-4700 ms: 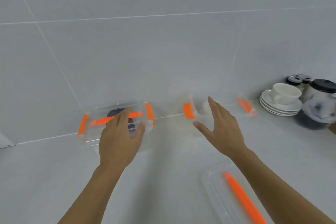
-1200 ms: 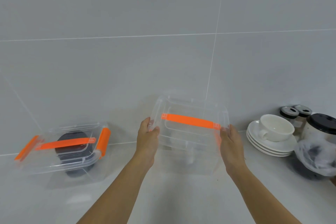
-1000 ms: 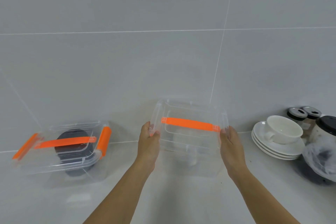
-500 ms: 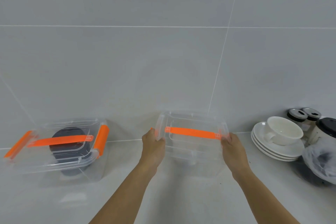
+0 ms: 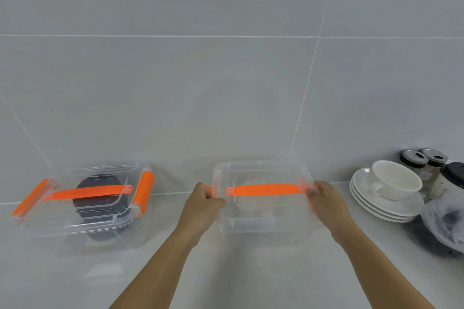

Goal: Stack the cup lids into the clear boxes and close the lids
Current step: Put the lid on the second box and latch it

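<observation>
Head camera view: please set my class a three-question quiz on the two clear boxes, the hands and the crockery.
1. True or false: the left box holds dark cup lids.
2. The left hand and right hand grip: A a spoon; B the ends of the right box; C a sponge.
3. Fill in: the white cup sits on stacked ____.
Key: 1 true; 2 B; 3 saucers.

Left hand (image 5: 202, 204), right hand (image 5: 326, 202) grip clear box lid (image 5: 261, 178) ends.
</observation>
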The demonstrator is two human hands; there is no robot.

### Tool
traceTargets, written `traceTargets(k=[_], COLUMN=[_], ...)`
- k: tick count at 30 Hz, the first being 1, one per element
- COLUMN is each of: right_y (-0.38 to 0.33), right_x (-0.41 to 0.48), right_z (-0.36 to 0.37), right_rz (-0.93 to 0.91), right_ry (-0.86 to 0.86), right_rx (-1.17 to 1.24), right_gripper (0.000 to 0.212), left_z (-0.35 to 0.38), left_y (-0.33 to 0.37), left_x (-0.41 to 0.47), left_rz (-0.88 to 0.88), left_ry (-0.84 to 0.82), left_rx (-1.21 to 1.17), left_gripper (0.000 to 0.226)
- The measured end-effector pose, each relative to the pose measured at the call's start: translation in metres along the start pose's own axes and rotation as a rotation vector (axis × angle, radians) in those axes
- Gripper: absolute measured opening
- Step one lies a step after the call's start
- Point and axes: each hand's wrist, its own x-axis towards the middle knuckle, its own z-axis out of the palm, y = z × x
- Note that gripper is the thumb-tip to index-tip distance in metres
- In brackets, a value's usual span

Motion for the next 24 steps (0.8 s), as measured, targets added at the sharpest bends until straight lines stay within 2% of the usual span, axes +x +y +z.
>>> traceTargets(k=[3, 6, 8, 10, 12, 14, 16, 19, 24], right_y=[-0.001, 0.000, 0.004, 0.008, 0.010, 0.011, 0.012, 0.014, 0.015], right_x=[0.002, -0.001, -0.002, -0.003, -0.005, -0.006, -0.007, -0.009, -0.010], right_z=[-0.006, -0.003, 0.000, 0.000, -0.001, -0.003, -0.003, 0.002, 0.004], right_rz=[0.001, -0.002, -0.002, 0.092, 0.253, 0.346, 0.368, 0.261, 0.123], right_ry=[-0.047, -0.025, 0.051, 0.112, 0.088, 0.005, -0.033, 0.031, 0.103], right_rx=[0.019, 0.030, 0.029, 0.040, 0.158, 0.281, 0.367, 0.377, 0.294], right_gripper=[0.021, 0.019, 0.025, 0.050, 0.074, 0.065, 0.055, 0.037, 0.035], left_z=[-0.008, -0.007, -0.004, -0.003, -0.001, 0.001, 0.004, 0.009, 0.013], left_y=[-0.002, -0.005, -0.009, -0.008, -0.009, -0.012, -0.015, -0.014, -0.011], left_x=[-0.004, -0.010, -0.009, -0.010, -0.012, -0.015, -0.016, -0.014, -0.016], left_rz=[0.016, 0.006, -0.021, -0.140, -0.276, -0.333, -0.303, -0.195, -0.093], left_ry=[0.018, 0.058, 0.167, 0.169, 0.057, -0.050, -0.048, 0.068, 0.136], left_rx=[0.058, 0.104, 0.157, 0.043, -0.158, -0.259, -0.314, -0.361, -0.289], left_gripper=[0.027, 0.029, 0.048, 0.079, 0.089, 0.076, 0.056, 0.038, 0.024])
